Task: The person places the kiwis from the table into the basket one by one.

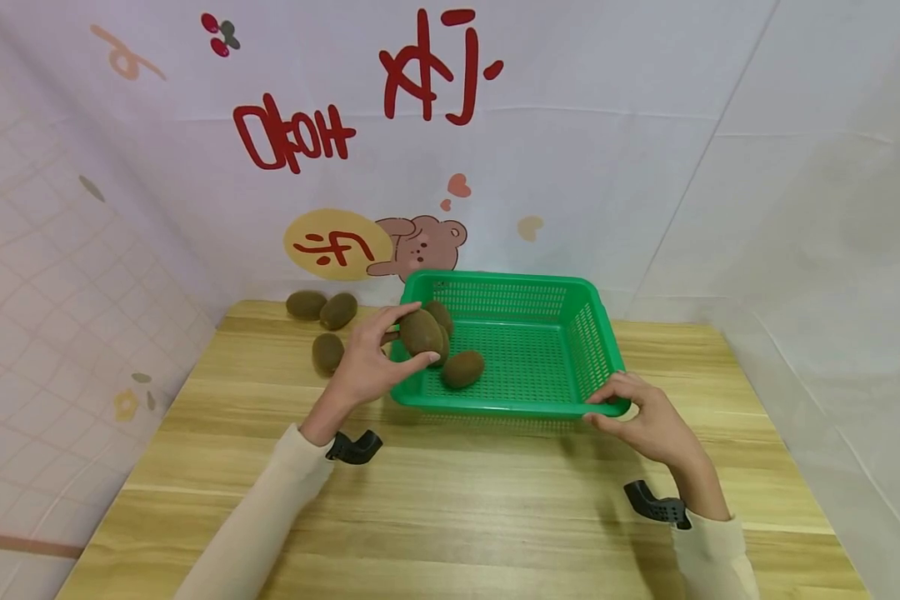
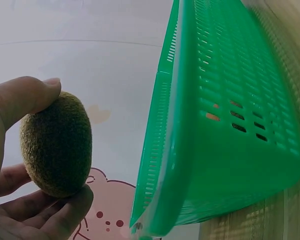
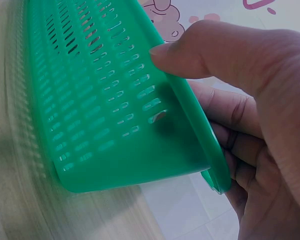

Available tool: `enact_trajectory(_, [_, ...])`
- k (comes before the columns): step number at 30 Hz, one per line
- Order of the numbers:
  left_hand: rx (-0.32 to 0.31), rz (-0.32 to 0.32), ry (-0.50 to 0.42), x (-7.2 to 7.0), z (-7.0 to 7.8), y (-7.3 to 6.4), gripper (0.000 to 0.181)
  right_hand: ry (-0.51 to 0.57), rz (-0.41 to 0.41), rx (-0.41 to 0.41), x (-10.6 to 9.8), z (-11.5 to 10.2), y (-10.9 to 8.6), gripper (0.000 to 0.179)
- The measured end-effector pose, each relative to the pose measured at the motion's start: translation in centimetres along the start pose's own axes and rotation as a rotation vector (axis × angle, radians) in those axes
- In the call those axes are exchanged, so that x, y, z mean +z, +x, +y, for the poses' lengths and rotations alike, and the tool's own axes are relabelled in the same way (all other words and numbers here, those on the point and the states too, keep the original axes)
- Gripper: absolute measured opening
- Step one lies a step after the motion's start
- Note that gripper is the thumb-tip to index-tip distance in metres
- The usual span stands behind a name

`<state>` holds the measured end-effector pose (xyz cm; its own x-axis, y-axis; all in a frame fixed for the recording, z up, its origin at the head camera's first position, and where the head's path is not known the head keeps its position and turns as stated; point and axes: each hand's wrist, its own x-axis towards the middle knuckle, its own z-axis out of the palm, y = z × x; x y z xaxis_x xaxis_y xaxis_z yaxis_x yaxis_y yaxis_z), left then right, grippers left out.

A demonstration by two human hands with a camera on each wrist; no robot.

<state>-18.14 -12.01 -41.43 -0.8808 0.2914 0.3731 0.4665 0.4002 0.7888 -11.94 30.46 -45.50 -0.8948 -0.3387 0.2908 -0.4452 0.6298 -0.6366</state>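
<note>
My left hand [image 1: 372,357] pinches a brown fuzzy kiwi [image 1: 421,332] between thumb and fingers, over the left side of a green plastic basket [image 1: 495,410]. In the left wrist view, that same kiwi [image 2: 56,145] is held above the level of the basket rim [image 2: 182,125]. Inside the basket, another kiwi [image 1: 463,369] lies near the front left, and more kiwis partly show behind the held one. My right hand [image 1: 642,419] grips the front right corner; in the right wrist view its thumb [image 3: 182,57] presses the outside of the rim, with the fingers over the inner side.
Left of the basket, three loose kiwis lie on the wooden table [image 1: 450,508]: two side by side at the back [image 1: 306,305], one nearer [image 1: 327,354] beside my left hand. A white printed cloth [image 1: 570,150] hangs right behind the table.
</note>
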Motion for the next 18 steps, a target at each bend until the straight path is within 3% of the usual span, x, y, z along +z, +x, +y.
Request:
enact_trajectory(5, [0.010,-0.020,0.031,0.0,0.0,0.0,0.068,0.003,-0.004,0.008,-0.1,-0.1,0.0,0.018])
enact_trajectory(12, [-0.032,-0.062,0.084,-0.8,0.3,-0.2,0.068,0.008,0.007,-0.001,0.0,-0.4,0.0,0.022])
enact_trajectory(18, [-0.013,-0.041,0.104,-1.5,0.2,-0.3,0.072,0.012,0.010,0.000,0.1,-0.5,-0.1,0.023])
